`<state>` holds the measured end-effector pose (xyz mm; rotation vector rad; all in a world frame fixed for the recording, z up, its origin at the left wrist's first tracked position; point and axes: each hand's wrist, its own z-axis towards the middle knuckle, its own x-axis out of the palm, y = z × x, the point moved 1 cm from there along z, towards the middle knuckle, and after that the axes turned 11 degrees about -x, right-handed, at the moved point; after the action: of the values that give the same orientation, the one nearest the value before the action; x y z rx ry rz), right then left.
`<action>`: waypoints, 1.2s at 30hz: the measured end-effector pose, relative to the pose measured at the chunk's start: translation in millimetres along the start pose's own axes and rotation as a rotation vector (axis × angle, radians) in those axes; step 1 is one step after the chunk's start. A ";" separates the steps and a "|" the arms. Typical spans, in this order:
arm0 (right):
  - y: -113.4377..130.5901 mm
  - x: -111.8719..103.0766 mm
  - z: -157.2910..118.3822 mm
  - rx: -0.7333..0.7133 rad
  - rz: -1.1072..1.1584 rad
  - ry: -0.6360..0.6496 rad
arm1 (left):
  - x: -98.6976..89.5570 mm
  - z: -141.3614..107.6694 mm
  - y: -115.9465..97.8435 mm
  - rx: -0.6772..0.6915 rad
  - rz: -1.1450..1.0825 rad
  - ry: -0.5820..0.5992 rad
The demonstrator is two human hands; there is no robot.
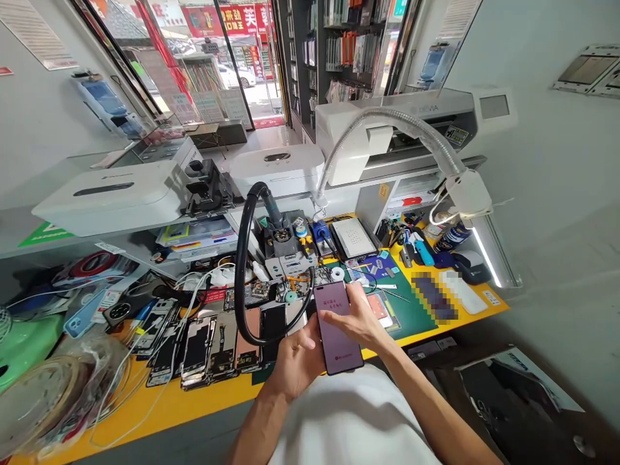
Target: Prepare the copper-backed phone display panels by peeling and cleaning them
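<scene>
A smartphone (pixel 340 352) with a purplish screen and small lines of writing is held up in front of my body, above the bench's front edge. My left hand (pixel 298 361) grips its lower left side, palm turned up and fingers partly hidden behind it. From the right side my right hand (pixel 361 320) wraps around the phone, its thumb lying over the screen. Behind the phone lies a green work mat (pixel 414 313). On the mat, just right of my right hand, is a small pinkish phone-like piece (pixel 378 306).
Several opened phones and screens (pixel 223 342) line the yellow bench (pixel 203 416) at left. A black hose (pixel 239 271) arches near my left hand. Tools and bottles (pixel 450 237) stand at the right rear, beside a soldering station (pixel 320 230). A bendable metal tube (pixel 387 116) arches overhead.
</scene>
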<state>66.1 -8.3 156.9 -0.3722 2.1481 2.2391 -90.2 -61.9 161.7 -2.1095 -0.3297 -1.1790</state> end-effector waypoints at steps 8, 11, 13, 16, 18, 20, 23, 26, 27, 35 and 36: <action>11.1 27.4 13.2 0.014 -0.153 -0.135 | -16.4 -7.6 4.9 -0.013 0.036 0.079; 7.5 30.9 17.9 0.011 -0.189 -0.175 | -19.9 -9.7 2.5 -0.016 0.039 0.088; 3.3 30.2 20.5 -0.001 -0.214 -0.192 | -20.8 -10.9 0.4 -0.034 0.035 0.105; -2.4 25.2 22.0 -0.029 -0.209 -0.163 | -22.4 -11.9 -2.0 -0.048 0.023 0.122; -4.8 19.9 21.6 -0.048 -0.170 -0.108 | -24.5 -12.1 -3.0 -0.053 0.016 0.126; -6.4 13.5 20.9 -0.061 -0.117 -0.060 | -26.8 -12.2 -3.7 -0.065 0.015 0.133; -9.1 3.1 21.1 -0.054 -0.030 -0.055 | -28.8 -13.0 -6.3 -0.085 0.020 0.146; -13.2 -5.6 22.4 -0.011 0.063 -0.104 | -28.6 -14.4 -11.2 -0.086 0.029 0.148; -14.7 -7.9 22.5 0.005 0.092 -0.123 | -28.1 -14.8 -13.0 -0.083 0.034 0.148; -24.6 -12.4 17.2 0.060 0.281 -0.180 | -28.2 -15.6 -21.4 -0.054 0.082 0.143; -24.8 -11.5 16.7 0.060 0.296 -0.178 | -28.8 -15.5 -21.8 -0.052 0.086 0.140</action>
<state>78.9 11.3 135.1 0.1531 2.2939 2.2363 -127.6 -53.3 153.1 -2.0508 -0.1439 -1.2889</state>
